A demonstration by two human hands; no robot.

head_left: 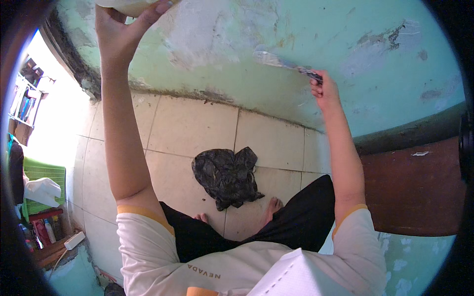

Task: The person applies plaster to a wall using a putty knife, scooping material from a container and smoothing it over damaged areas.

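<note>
Raised at the upper left, my left hand [121, 34] is closed on the edge of a pale, rounded container [132, 7]. Most of that container lies beyond the top of the picture, so its full shape and contents are hidden. On the right, my right hand [327, 92] grips the dark handle of a putty knife [279, 61]. Its long, smeared metal blade points left, close to or against the green wall [222, 74]; which of these I cannot tell. Whitish patches and flaking spots mark the wall's surface.
A crumpled black plastic bag [228, 176] lies on the tiled floor [173, 123] between my bare feet. A brown wooden panel [414, 187] stands at the right. Far left are a green basket [45, 180], bottles [49, 231] and a white power strip [74, 240] with a cord.
</note>
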